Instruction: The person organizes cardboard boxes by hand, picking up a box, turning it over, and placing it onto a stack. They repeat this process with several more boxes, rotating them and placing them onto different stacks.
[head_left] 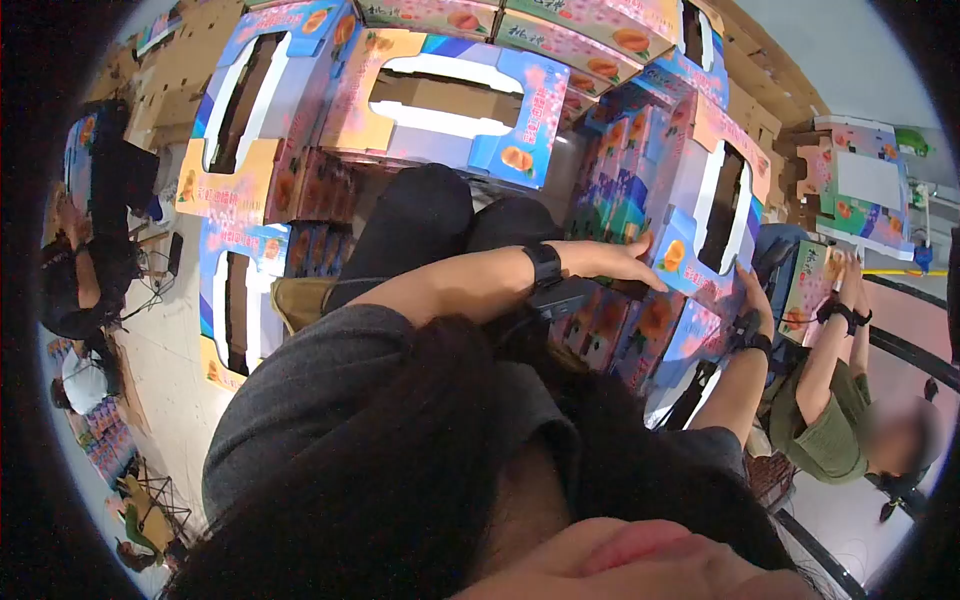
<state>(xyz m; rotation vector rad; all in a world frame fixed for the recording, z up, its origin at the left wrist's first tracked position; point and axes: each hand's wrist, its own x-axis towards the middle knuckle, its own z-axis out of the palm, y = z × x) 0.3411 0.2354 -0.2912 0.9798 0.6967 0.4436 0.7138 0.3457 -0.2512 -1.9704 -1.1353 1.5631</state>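
A colourful fruit carton, blue and pink with peach pictures and a white-edged window cutout, stands tilted in front of me. My left hand, with a black band on its wrist, lies with straight fingers against the carton's lower left side. My right hand, also with a dark wrist strap, grips the carton's lower right edge. The carton is held between both hands above my dark-trousered knees.
Several folded cartons of the same print are stacked ahead and to the left, with brown cardboard boxes behind. At right, a person in a green shirt holds a flat carton. Another person in black sits at left.
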